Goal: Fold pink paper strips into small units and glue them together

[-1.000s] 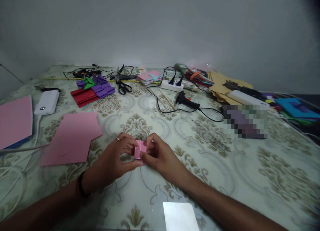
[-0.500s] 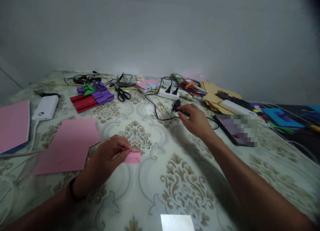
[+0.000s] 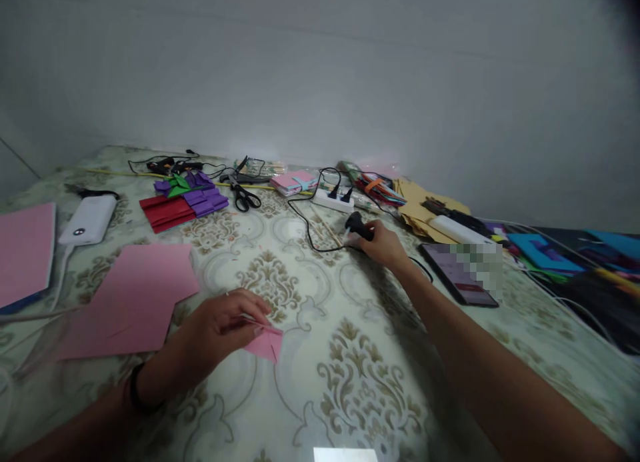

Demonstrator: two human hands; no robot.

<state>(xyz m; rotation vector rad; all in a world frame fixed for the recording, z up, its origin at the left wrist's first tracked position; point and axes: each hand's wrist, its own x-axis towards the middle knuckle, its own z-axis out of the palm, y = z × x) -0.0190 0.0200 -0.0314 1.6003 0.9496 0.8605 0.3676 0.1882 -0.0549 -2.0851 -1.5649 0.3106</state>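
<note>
My left hand [image 3: 225, 325] pinches a small folded piece of pink paper [image 3: 267, 345] above the tablecloth, its crease facing up. Part of the paper is hidden behind the fingers. Farther off to the right, my right hand [image 3: 383, 244] is closed around a black hot glue gun [image 3: 359, 226], with a pale translucent stick showing at one end. A black cord [image 3: 325, 250] runs from near it across the table. Large pink paper [image 3: 137, 295] lies flat to the left of my left hand.
Scissors [image 3: 244, 197], red folded paper [image 3: 167, 212] and purple folded paper [image 3: 207, 201] lie toward the back. A white power strip [image 3: 333, 201] has two black plugs. A phone [image 3: 457, 272] lies by my right forearm; a white power bank [image 3: 90, 220] stands left.
My right hand has taken hold of the glue gun and lifted it, turning it upward. The pink paper in my left hand has tilted and come slightly lower in view.
</note>
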